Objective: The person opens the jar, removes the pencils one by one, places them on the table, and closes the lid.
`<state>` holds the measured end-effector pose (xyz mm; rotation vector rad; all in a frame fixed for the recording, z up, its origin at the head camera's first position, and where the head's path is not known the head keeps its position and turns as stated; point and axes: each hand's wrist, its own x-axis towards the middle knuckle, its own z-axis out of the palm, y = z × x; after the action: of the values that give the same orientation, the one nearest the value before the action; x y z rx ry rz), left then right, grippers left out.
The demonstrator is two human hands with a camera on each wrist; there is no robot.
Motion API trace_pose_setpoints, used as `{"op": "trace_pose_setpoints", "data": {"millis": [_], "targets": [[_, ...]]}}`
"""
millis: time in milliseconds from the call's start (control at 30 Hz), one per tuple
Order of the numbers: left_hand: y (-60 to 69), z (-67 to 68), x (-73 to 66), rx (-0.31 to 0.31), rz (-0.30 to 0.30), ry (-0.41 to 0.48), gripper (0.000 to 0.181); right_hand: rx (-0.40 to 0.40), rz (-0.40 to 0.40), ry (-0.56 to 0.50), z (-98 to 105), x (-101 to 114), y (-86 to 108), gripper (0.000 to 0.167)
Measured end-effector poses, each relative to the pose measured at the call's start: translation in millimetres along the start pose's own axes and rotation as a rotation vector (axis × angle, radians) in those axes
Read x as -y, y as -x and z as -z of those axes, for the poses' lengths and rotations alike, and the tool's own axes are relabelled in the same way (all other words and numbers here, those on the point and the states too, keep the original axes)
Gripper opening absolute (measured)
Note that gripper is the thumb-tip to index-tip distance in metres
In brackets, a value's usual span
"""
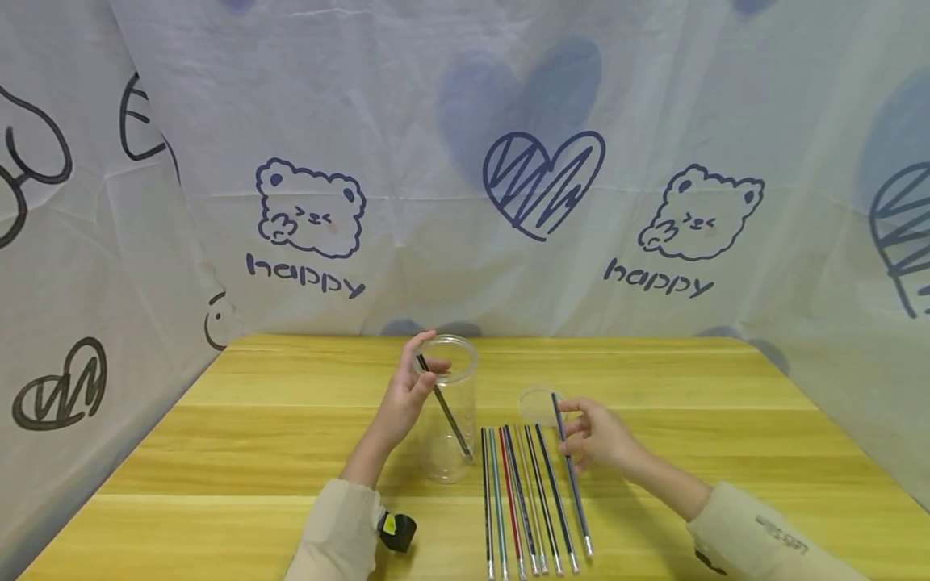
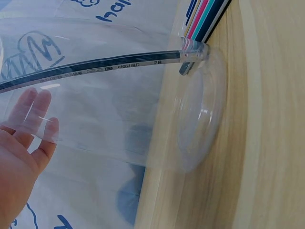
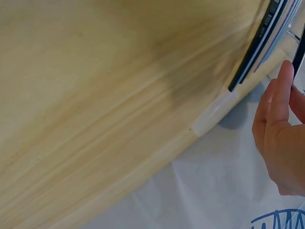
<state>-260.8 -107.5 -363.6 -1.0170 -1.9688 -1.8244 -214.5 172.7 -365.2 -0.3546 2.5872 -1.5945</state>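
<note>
My left hand [image 1: 401, 401] grips a tall clear plastic jar [image 1: 467, 403] near its rim; the jar stands upright and uncapped on the table. Inside it leans one dark pencil [image 1: 452, 421], its lower end at the base, with "2B" lettering legible in the left wrist view. To the right, my right hand [image 1: 599, 436] pinches a blue pencil [image 1: 574, 484] by its upper part, the silver end pointing toward me. Between jar and right hand, several pencils [image 1: 512, 500] in black, teal, red and blue lie side by side.
A round clear lid [image 1: 536, 407] lies flat behind the pencils, partly behind the right hand. The wooden table [image 1: 240, 420] is bordered by a white printed cloth [image 1: 421, 242] at the back and sides. A black device [image 1: 396, 532] sits at the left sleeve.
</note>
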Motion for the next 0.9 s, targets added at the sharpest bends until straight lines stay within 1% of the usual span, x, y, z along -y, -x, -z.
{"op": "trace_pose_setpoints", "data": {"millis": [300,533,667,900], "targets": [[0.5,-0.1,0.3,-0.001,-0.004,0.002,0.078,0.047,-0.064,-0.004,-6,-10,2.5,0.053],[0.4,-0.3,-0.2,-0.002,-0.004,-0.005,0.078,0.076,-0.103,0.026,-10,-16,2.2,0.053],[0.4,-0.4,-1.1,-0.004,-0.012,-0.005,0.078,0.071,-0.124,0.039,-11,-17,1.6,0.049],[0.4,-1.1,-1.6,-0.003,-0.006,0.006,0.079,0.042,-0.145,0.069,-13,-17,-0.1,0.044]]}}
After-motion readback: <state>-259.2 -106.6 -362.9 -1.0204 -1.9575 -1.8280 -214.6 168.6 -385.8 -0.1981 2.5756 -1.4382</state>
